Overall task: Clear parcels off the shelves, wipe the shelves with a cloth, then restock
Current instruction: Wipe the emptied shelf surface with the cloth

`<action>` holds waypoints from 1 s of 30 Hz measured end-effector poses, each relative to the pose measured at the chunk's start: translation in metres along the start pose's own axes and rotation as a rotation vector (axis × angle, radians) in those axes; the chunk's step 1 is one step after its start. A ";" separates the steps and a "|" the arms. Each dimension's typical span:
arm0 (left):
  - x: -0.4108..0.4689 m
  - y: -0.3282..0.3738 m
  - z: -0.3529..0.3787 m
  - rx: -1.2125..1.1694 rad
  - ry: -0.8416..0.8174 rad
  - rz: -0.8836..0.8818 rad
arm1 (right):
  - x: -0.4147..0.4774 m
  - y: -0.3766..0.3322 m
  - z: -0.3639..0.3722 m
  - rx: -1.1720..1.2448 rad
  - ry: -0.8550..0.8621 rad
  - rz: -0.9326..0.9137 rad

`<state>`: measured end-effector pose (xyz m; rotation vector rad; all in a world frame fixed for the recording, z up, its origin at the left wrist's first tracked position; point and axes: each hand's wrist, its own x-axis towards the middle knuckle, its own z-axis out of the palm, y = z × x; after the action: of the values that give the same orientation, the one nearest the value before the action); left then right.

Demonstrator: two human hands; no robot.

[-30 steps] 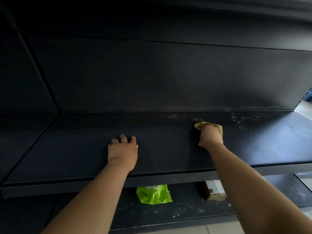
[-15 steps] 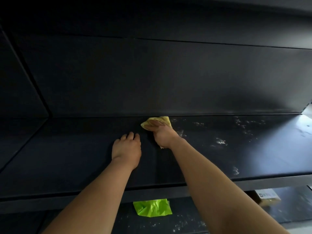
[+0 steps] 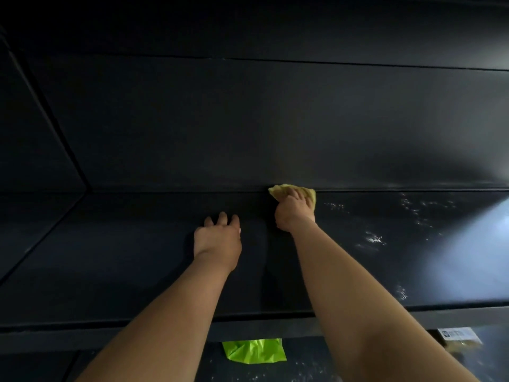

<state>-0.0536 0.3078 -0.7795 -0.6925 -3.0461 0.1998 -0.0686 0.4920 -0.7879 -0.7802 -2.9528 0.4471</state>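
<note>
- My right hand (image 3: 294,213) grips the crumpled yellow cloth (image 3: 309,194), fingers curled over it.
- The cloth's long axis runs left to right along the back seam of the dark metal shelf (image 3: 110,257).
- My left hand (image 3: 217,238) rests loosely on the shelf and holds nothing.
- Since half a second ago, the cloth has slid right, away from my left hand.

Yellow cloth (image 3: 293,192) bunched at back edge of dark shelf (image 3: 137,257); white specks on shelf's right part.

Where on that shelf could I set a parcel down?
Left of the left hand, the shelf lies bare to the corner. Right of the right hand and cloth: bare but speckled. Crowded between the hands.
</note>
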 end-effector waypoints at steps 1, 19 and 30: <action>0.000 0.000 0.000 -0.007 -0.011 -0.005 | -0.004 0.010 -0.004 -0.011 0.005 0.032; -0.054 0.020 -0.016 -0.057 -0.117 -0.018 | -0.108 -0.015 -0.001 0.003 0.140 -0.185; -0.066 0.023 -0.003 -0.076 -0.088 0.022 | -0.141 0.076 -0.023 -0.020 0.074 0.110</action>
<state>0.0156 0.3000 -0.7779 -0.7407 -3.1457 0.1179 0.0930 0.4916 -0.7845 -0.9439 -2.8606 0.3869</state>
